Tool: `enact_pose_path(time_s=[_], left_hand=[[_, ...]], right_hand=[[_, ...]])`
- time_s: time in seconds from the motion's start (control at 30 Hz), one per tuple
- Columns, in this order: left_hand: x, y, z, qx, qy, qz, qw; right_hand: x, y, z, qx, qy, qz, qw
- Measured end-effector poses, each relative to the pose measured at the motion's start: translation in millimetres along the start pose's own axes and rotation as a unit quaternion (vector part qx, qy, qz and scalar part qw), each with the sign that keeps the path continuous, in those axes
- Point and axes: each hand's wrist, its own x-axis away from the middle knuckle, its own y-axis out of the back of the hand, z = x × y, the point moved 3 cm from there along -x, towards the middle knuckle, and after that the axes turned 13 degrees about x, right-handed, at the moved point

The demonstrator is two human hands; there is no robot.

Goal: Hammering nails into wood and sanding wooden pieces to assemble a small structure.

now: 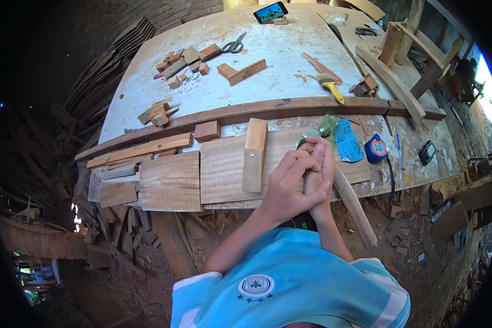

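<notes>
My left hand (290, 186) is curled over my right hand (322, 175) at the bench's front edge, their fingers pressed together; whatever is between them is hidden. Both sit over a hammer (354, 216), whose wooden handle sticks out past the edge and whose metal head is partly behind my fingers. Beside them are a blue sandpaper sheet (349, 141), a blue and orange tape measure (376, 148) and a wide wooden board (227, 167). A short wooden block (254, 158) lies upright-lengthwise on that board, left of my hands.
A long timber bar (202, 121) crosses the white bench (142, 93). Behind it are several wood blocks (191, 57), scissors (235, 45), a yellow brush (332, 90) and a propped phone (270, 12). A wooden frame (391, 44) stands back right; scrap wood covers the floor and left side.
</notes>
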Motion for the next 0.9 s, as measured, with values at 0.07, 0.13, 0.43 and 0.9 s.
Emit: enact_pose_path(time_s=[0.07,0.13,0.43,0.9], left_hand=[[-0.8,-2.8,1.0,0.010,0.006,0.040,0.999],[2.8,-6.3,2.6,0.003,0.026,0.040,0.999],[-0.5,-7.7,-0.9,-0.013,-0.018,-0.010,1.000],[1.9,-8.7,-6.0,0.062,0.062,-0.022,0.996]], right_hand=[[-2.2,4.2,1.4,-0.004,0.017,-0.027,0.999],[-1.1,6.8,-1.3,-0.012,0.006,-0.024,1.000],[-4.8,7.4,-3.2,0.057,0.027,-0.039,0.997],[0.4,8.9,1.4,0.010,-0.033,-0.038,0.999]])
